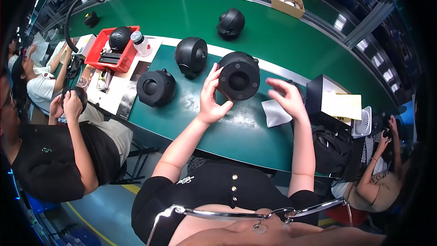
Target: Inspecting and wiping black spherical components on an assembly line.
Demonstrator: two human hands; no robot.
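My left hand [212, 100] grips a rounded black device [239, 81] by its left side, above the table. Its ring-shaped base, with a round hollow in the middle, faces me. To the right, my right hand [289, 100] is held with its fingers apart and nothing in them, not touching the device. Below that hand lies a white cloth or sheet [275, 113]. Left of the held device stand two similar black devices: one [156, 88] shows its ring base, and another [191, 57] stands a little farther back.
Another black device [231, 23] sits on the green conveyor belt [282, 32]. A red bin [122, 66] and a bottle [141, 44] stand left. At right are a dark box [314, 93], yellow paper [341, 105], a white fan [363, 122] and a black bag [334, 150]. Co-workers sit on both sides.
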